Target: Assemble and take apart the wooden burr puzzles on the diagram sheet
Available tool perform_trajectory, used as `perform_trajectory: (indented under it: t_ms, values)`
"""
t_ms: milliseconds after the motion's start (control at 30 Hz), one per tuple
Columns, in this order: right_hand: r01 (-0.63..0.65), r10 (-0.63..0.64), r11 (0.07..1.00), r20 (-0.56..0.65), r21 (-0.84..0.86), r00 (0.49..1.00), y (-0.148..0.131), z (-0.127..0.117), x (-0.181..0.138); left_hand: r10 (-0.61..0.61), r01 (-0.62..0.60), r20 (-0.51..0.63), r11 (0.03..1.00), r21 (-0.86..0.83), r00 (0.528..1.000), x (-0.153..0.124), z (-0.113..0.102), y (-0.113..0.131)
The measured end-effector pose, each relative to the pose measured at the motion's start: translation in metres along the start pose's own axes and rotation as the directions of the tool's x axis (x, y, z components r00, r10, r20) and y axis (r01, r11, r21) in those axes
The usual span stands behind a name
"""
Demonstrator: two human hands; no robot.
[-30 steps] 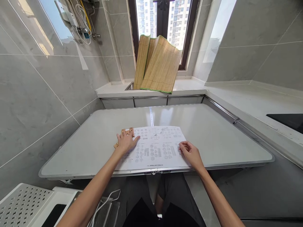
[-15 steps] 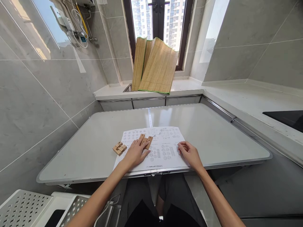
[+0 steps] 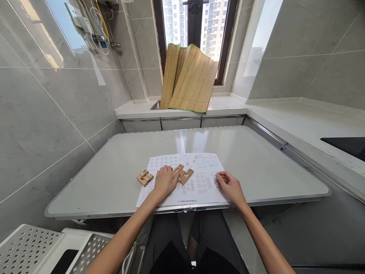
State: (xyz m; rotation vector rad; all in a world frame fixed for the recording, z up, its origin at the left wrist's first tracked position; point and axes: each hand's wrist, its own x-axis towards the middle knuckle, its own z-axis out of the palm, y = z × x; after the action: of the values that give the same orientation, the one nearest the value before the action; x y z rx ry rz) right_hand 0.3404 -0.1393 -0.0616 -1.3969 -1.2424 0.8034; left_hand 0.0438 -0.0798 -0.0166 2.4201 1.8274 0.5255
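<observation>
My left hand [image 3: 165,183] rests over the printed sheet [image 3: 182,193], fingers stretched out and thumb against the flat wooden puzzle pieces [image 3: 186,176]. These pieces have slots cut in them and lie together at an angle on the paper; the hand covers part of them. To the left of that hand, a cluster of notched wooden puzzle blocks [image 3: 145,178] sits partly beyond the paper's left edge. My right hand [image 3: 230,186] lies at the sheet's right edge with its fingers curled together. Whatever its fingertips hold, if anything, is hidden.
The white folding table [image 3: 265,175] carries the sheet. A folded bamboo mat [image 3: 195,82] leans by the window on the white counter [image 3: 228,102]. A perforated white basket [image 3: 27,247] stands at lower left, near a dark phone-like object [image 3: 65,262]. A black panel [image 3: 346,146] lies on the right counter.
The slotted wooden pieces have shifted right and turned a little. My left hand has come off their top to their left side, while my right hand stays in place.
</observation>
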Motion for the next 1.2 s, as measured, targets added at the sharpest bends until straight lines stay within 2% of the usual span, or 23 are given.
perform_trajectory:
  t_ms: [267, 500, 700, 900, 1033, 1133, 1200]
  values:
    - [0.012, -0.012, 1.0, 0.004, -0.018, 1.0, -0.001, 0.001, -0.001, 0.004, -0.003, 0.009, 0.997, -0.074, 1.0, 0.001, 0.002, -0.003]
    - [0.019, -0.018, 0.999, 0.007, -0.046, 1.0, 0.002, 0.001, 0.0, -0.015, -0.002, -0.056, 0.954, -0.3, 0.998, -0.005, -0.001, -0.009]
    - [0.024, -0.023, 0.996, 0.021, -0.084, 1.0, 0.006, 0.001, 0.0, 0.003, -0.007, -0.008, 0.819, -0.573, 1.0, -0.033, -0.017, -0.011]
    - [0.076, -0.063, 0.973, 0.062, -0.216, 0.996, 0.002, 0.002, -0.001, -0.023, 0.067, 0.068, 0.642, -0.764, 0.997, -0.06, -0.022, -0.023]
    - [0.167, -0.131, 0.94, 0.136, -0.296, 0.982, -0.007, 0.023, 0.004, -0.071, 0.12, 0.097, 0.536, -0.836, 0.993, -0.064, -0.018, -0.03]
    - [0.25, -0.191, 0.916, 0.205, -0.314, 0.96, -0.016, 0.052, 0.004, -0.1, 0.14, 0.104, 0.494, -0.858, 0.99, -0.064, -0.015, -0.032]
    - [0.343, -0.265, 0.864, 0.247, -0.368, 0.932, -0.021, 0.074, 0.002, -0.112, 0.145, 0.104, 0.481, -0.864, 0.988, -0.064, -0.014, -0.032]
